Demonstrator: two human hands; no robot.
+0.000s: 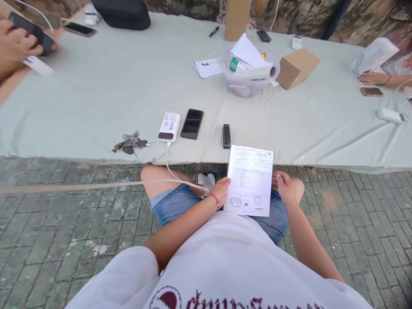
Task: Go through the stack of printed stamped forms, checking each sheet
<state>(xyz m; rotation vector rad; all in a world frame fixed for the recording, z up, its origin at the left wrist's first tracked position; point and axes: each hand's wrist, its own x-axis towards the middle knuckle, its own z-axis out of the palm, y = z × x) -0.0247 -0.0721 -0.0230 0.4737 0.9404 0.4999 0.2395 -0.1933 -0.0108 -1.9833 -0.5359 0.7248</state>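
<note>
My left hand [221, 192], with a red cord on its wrist, grips the left edge of a printed paper sheet [247, 180] between thumb and fingers. Two round stamps mark the lower part of this sheet, which lies tilted over my lap. Just right of the paper is my right hand [286, 187]. Its fingers are curled in towards the thumb, with nothing seen in them. Beyond the sheet's top edge, a small black stapler [226, 136] rests on the table.
On the cloth-covered table [128, 86] lie keys [131, 143], a cabled white power bank [169, 127] and a phone [192, 123]. Farther back stand a filled clear basin [246, 88] and a cardboard box [298, 68]. Other people's hands [16, 45] show at both sides.
</note>
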